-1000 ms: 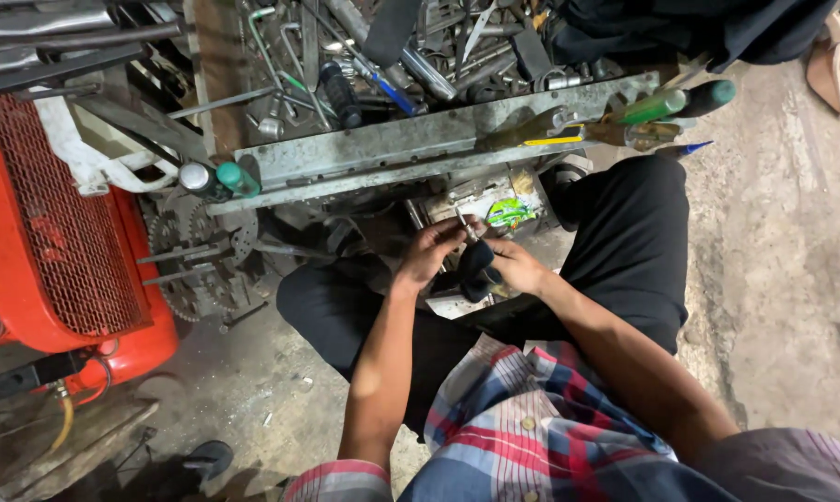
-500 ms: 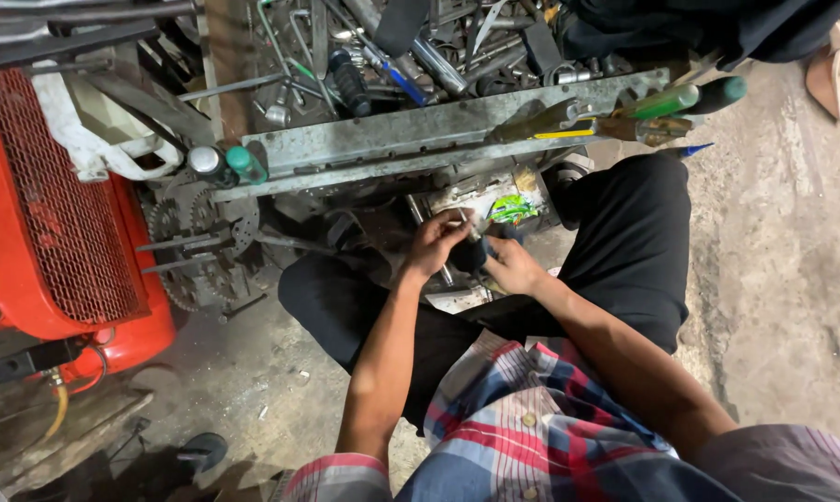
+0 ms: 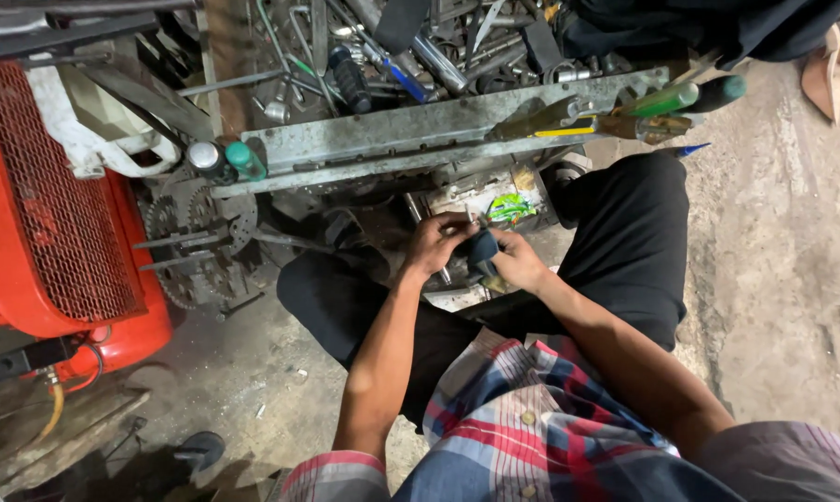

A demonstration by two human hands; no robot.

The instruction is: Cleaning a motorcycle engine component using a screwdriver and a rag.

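Both of my hands meet over my lap around a small dark part (image 3: 481, 251). My left hand (image 3: 436, 244) pinches its upper left side with the fingertips. My right hand (image 3: 517, 261) cups it from the right and below. The part is mostly hidden by my fingers, so its shape is unclear. I sit on the floor with black-trousered legs spread. Under the hands lies a white carton with a green patch (image 3: 510, 207).
A grey metal bar (image 3: 420, 144) crosses in front of me, with green-handled screwdrivers (image 3: 666, 100) lying on its right end. Behind it sits a heap of several tools (image 3: 401, 56). A red machine with a mesh grille (image 3: 52, 223) stands at left, with sprockets (image 3: 192, 228) beside it.
The view has shifted slightly, so the bar and the red machine sit a little differently in frame. My hands stay together on the dark part, fingers working it slightly.
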